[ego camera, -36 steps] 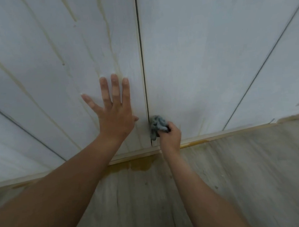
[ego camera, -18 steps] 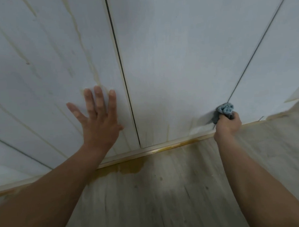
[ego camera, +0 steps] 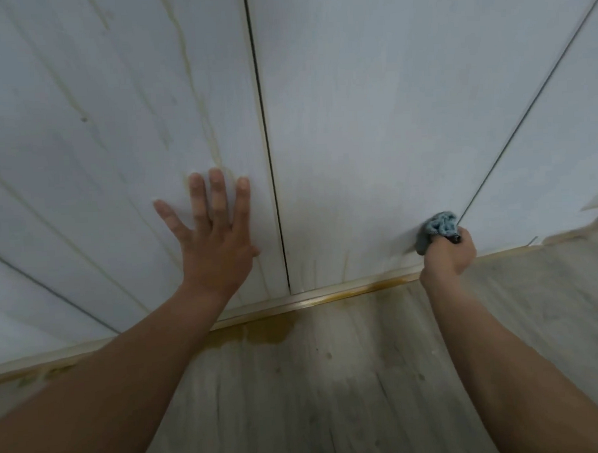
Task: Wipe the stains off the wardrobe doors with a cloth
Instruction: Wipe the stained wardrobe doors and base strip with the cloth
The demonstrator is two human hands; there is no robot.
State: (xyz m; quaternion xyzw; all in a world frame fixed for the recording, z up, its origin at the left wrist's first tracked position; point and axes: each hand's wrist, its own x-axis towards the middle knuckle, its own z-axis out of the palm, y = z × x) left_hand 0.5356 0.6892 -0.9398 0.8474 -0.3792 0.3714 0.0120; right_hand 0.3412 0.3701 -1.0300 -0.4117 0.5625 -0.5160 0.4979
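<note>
White wardrobe doors [ego camera: 371, 103] fill the upper view, seen from low down. Yellowish drip stains [ego camera: 196, 94] run down the left door, and faint streaks [ego camera: 343, 262] mark the bottom of the middle door. My left hand [ego camera: 216, 240] presses flat on the left door, fingers straight and spread. My right hand [ego camera: 448, 257] grips a bunched blue-grey cloth [ego camera: 436, 227] against the lower right corner of the middle door, beside the dark gap to the right-hand door.
A pale plinth strip [ego camera: 328, 297] runs under the doors, stained yellow-brown. A brownish puddle [ego camera: 261, 334] lies on the grey wood-look floor [ego camera: 332, 396] below the centre gap. Another door [ego camera: 560, 129] stands at the right.
My right hand swept the cloth from the centre gap rightward along the bottom of the middle door to its right edge. The left hand stays pressed on the left door.
</note>
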